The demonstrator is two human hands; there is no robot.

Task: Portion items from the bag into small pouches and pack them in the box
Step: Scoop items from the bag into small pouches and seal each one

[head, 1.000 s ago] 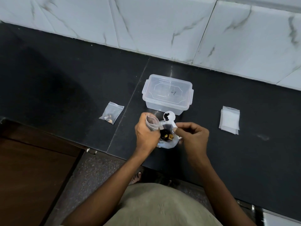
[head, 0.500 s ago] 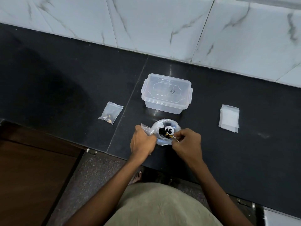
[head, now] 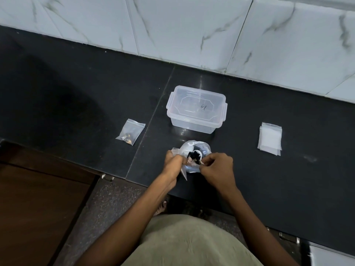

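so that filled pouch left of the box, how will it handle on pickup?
The filled pouch is thin clear film, so probably floppy. Only a few small dark pieces sit in its lower corner, so likely very light and bottom-weighted. It lies flat; rolling seems unlikely.

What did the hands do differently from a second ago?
Both hands came down toward the counter edge. The left hand, which held a small pouch up beside the bag, now grips it low against the bag's near side. The right hand went on pinching at the bag's mouth. The lidded box, filled pouch and empty pouch stack stayed put.
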